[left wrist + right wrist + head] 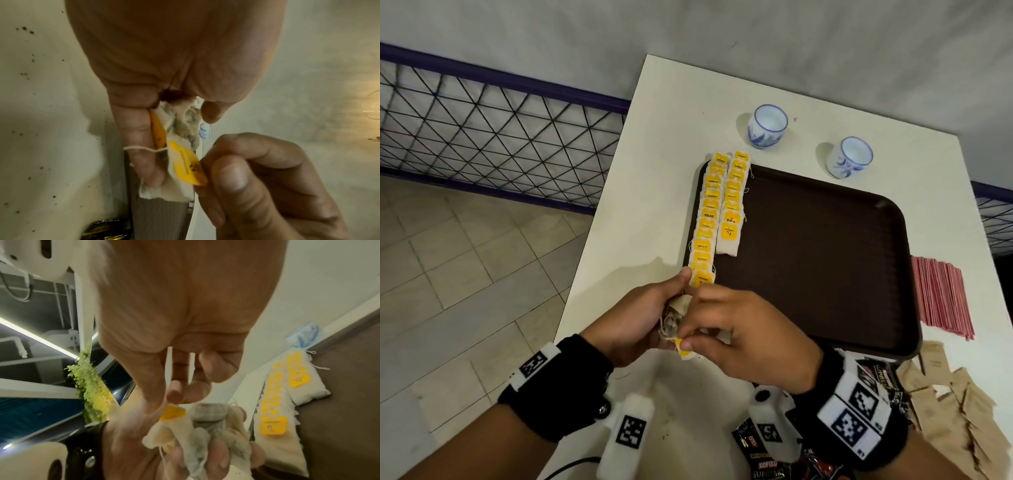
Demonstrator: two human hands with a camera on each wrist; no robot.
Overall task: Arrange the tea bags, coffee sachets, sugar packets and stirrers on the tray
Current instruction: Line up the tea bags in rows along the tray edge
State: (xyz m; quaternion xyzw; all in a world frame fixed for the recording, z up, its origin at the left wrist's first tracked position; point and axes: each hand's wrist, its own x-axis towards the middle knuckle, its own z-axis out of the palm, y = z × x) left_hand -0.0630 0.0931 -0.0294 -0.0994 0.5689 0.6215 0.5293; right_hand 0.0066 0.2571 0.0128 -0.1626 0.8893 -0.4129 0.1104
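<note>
Holding tight, the left hand curls its fingers round a bunch of tea bags at 6 o'clock of the tray. Right beside it, the right hand pinches one yellow tag from that bunch with thumb and fingertip.

How many bags sit in the bunch is hard to tell, since the fingers cover most of them. Black coffee sachets at 5 o'clock are partly hidden under the right wrist and cut off by the picture edge. Brown sugar packets run off the edge too.

Everything rests on a white table against a pale wall, with a tiled floor and a wire fence at 9 o'clock. Two rows of tea bags lie along the tray's 9 o'clock side. Red stirrers lie at 3 o'clock, just beside the tray. Two small blue-and-white cups stand at 12 o'clock.
</note>
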